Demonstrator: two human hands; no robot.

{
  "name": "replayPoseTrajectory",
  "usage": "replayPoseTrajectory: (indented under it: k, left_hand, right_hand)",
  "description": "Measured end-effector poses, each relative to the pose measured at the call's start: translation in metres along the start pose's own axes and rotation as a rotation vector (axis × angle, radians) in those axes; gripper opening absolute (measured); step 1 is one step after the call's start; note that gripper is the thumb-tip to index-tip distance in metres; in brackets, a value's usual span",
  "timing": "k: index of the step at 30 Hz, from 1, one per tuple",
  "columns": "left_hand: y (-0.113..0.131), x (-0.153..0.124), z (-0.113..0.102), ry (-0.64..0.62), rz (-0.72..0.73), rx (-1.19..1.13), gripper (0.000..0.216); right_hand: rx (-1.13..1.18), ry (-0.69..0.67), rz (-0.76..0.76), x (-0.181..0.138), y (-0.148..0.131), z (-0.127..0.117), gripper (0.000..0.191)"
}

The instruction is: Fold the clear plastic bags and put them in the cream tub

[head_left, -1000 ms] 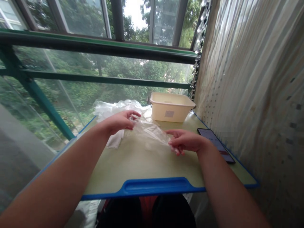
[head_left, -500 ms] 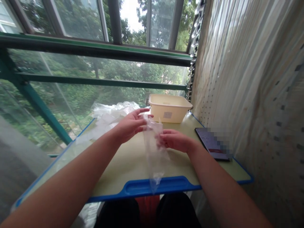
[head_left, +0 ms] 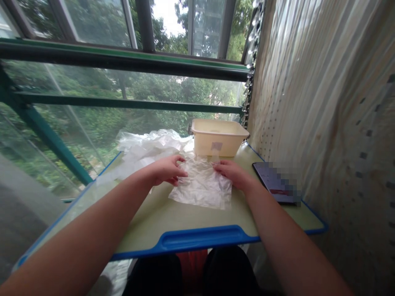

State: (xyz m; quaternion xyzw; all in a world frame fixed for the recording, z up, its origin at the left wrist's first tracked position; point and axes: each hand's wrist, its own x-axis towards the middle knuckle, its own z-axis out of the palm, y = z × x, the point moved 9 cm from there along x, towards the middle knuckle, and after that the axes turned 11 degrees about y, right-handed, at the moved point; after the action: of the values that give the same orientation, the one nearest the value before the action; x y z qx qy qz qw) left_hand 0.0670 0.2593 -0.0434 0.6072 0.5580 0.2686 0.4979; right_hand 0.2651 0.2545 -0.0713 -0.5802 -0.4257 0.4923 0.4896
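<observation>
A crumpled, see-through plastic bag (head_left: 203, 185) is spread out between my hands, low over the table top. At its left edge is my left hand (head_left: 168, 170), its fingers curved and apart, the tips against the plastic. My right hand (head_left: 233, 172) pinches the bag's upper right edge between thumb and fingers. Behind my left hand lies a loose heap of clear plastic bags (head_left: 148, 148).
A cream plastic tub (head_left: 222, 139) stands at the back of the pale table (head_left: 148, 230), which has a blue rim and front tray (head_left: 200, 240). To the right lies a dark tablet or phone (head_left: 274, 185), partly blurred out. A curtain (head_left: 324, 102) hangs at the right, windows behind.
The bag was hanging narrow and upright between my hands; now it is spread wide and lower. My hands have moved apart, the left one lower and the right one slightly rightward.
</observation>
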Motion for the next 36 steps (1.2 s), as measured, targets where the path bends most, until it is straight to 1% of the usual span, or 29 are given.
replayPoseTrajectory:
  k: [2,5,6,9,10,12,15,18,19,21,24,25,27,31,33,36]
  left_hand:
    - [-0.007,0.005,-0.001,0.010,-0.016,0.090,0.069]
    - [-0.015,0.009,0.005,-0.037,-0.046,0.179,0.047]
    - [-0.014,0.010,0.005,-0.024,-0.031,0.205,0.040]
    - [-0.008,0.015,0.001,0.087,0.064,0.268,0.026]
    - [-0.007,0.015,0.002,0.098,0.086,0.270,0.023]
    - [-0.007,0.016,0.005,0.070,0.093,0.236,0.018]
    - [-0.011,0.016,0.008,0.027,0.050,0.182,0.023]
    - [-0.013,0.018,0.004,0.067,0.033,0.237,0.035]
    - [-0.013,0.019,0.002,0.083,0.041,0.284,0.037]
    - [-0.009,0.020,0.000,0.117,0.097,0.453,0.035]
    - [0.001,0.019,-0.001,0.169,0.218,0.705,0.023]
    - [0.003,0.018,-0.001,0.179,0.243,0.749,0.020]
    - [0.006,0.016,0.000,0.183,0.261,0.774,0.021]
    - [0.010,0.014,0.005,0.186,0.302,0.817,0.037]
    - [0.012,0.013,0.008,0.179,0.328,0.836,0.034]
    - [0.014,0.013,0.010,0.175,0.364,0.850,0.023]
  right_hand:
    - [-0.062,-0.019,0.012,-0.002,0.007,-0.002,0.013]
    - [-0.179,-0.025,-0.020,-0.004,0.005,-0.005,0.015]
    - [-0.220,-0.021,-0.047,-0.004,0.002,-0.006,0.017]
    - [-0.314,-0.013,-0.133,-0.006,-0.007,-0.004,0.025]
    - [-0.327,-0.015,-0.153,-0.007,-0.009,-0.003,0.026]
    - [-0.342,-0.027,-0.189,-0.008,-0.011,-0.001,0.025]
    - [-0.378,-0.035,-0.252,-0.010,-0.015,0.001,0.020]
    - [-0.457,-0.037,-0.329,-0.011,-0.020,0.002,0.020]
    - [-0.490,-0.039,-0.369,-0.012,-0.022,0.004,0.022]
    - [-0.573,-0.039,-0.478,-0.014,-0.028,0.007,0.025]
    - [-0.690,-0.050,-0.604,-0.019,-0.033,0.013,0.031]
    - [-0.711,-0.063,-0.619,-0.020,-0.033,0.015,0.033]
    - [-0.730,-0.088,-0.618,-0.022,-0.031,0.018,0.036]
    - [-0.751,-0.119,-0.587,-0.025,-0.026,0.020,0.034]
    - [-0.756,-0.134,-0.592,-0.027,-0.025,0.021,0.031]
    - [-0.748,-0.140,-0.620,-0.030,-0.027,0.024,0.025]
